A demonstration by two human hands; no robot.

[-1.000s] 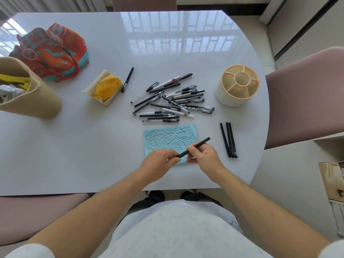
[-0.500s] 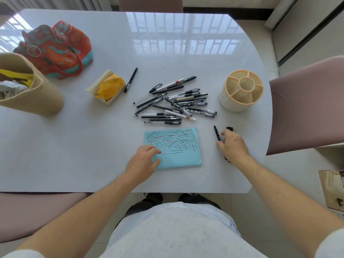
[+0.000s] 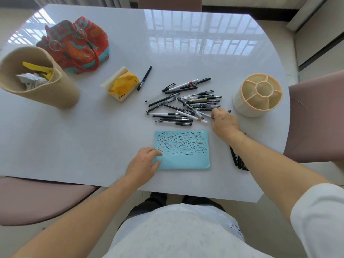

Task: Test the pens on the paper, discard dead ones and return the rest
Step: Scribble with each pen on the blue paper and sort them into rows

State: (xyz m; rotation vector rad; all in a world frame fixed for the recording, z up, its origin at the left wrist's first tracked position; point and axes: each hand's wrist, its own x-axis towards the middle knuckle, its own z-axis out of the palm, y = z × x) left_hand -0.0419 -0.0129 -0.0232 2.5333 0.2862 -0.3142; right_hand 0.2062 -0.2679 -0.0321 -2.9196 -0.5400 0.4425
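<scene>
Legible text: none | yellow pack [image 3: 123, 84] near table's far-left part: dark print on top face and near lower edge, too small to read | pens [image 3: 183, 102] at table centre: barrel markings, blurred, unreadable | blue paper [image 3: 184, 161] at near edge: scribble lines only

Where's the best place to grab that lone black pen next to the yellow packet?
Probably mid-barrel on the lone pen, pinched from above across its width. It lies flat on the table, apart from the packet and the pile, so both long sides are free.
</scene>
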